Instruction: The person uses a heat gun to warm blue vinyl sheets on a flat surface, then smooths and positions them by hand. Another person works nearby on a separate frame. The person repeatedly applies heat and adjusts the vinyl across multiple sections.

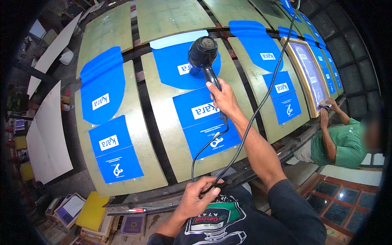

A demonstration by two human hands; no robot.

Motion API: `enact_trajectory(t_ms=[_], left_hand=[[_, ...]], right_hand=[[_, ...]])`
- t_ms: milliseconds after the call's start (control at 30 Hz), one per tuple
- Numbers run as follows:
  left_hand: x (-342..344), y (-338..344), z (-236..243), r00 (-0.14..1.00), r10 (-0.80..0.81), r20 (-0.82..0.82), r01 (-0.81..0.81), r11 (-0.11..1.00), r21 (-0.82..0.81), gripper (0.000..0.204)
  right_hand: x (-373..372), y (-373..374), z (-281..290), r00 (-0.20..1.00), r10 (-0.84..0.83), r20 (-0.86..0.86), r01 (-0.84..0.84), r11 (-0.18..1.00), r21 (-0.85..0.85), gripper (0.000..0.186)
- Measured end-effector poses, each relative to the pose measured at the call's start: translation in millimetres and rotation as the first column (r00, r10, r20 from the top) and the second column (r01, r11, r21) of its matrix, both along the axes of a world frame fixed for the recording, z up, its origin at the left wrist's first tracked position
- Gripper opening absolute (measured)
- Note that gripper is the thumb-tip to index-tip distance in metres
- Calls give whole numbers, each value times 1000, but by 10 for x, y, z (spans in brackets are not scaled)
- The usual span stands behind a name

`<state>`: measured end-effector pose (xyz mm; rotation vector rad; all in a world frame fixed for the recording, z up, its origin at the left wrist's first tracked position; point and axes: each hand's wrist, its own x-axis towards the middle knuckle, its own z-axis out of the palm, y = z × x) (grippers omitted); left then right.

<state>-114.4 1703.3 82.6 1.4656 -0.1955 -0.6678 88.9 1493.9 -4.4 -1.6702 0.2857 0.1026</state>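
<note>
A black hair dryer (202, 53) is gripped by its handle in my right hand (223, 97). It hangs over a blue cut piece (167, 67) with a rounded edge and a white printed patch, on the middle board (157, 104). Close to my body, my left hand (198, 198) has its fingers curled around the black power cord (241, 146). That cord loops from the dryer's handle to my left hand and runs up to the top right. Just below the dryer lies a blue rectangular piece (183, 104) with white prints.
Similar blue pieces (102, 79) lie on boards to the left and right, with dark gaps between boards. At right, a person in a green shirt (341, 143) has both hands at a wooden-framed printing screen (305, 75). Stacked frames (96, 212) stand at lower left.
</note>
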Motion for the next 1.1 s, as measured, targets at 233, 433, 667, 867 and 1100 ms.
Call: enact_trajectory(t_ms=[233, 433, 667, 867, 1100], left_hand=[[56, -172, -111, 999, 40, 2, -40, 999, 0, 16], [151, -120, -92, 995, 45, 93, -43, 999, -19, 16], [-124, -100, -489, 905, 265, 333, -294, 955, 39, 17], [-158, 99, -669, 928, 371, 16, -368, 925, -94, 16], [-122, 62, -21, 954, 179, 238, -178, 984, -26, 14]], right_hand=[[126, -423, -28, 995, -96, 8, 96, 993, -68, 29], [296, -420, -153, 993, -117, 2, 116, 992, 49, 31], [672, -436, -791, 962, -191, 194, 264, 832, -488, 48], [719, -209, -721, 963, -66, 261, 157, 925, -346, 39], [357, 186, -184, 1000, 21, -21, -17, 990, 139, 28]])
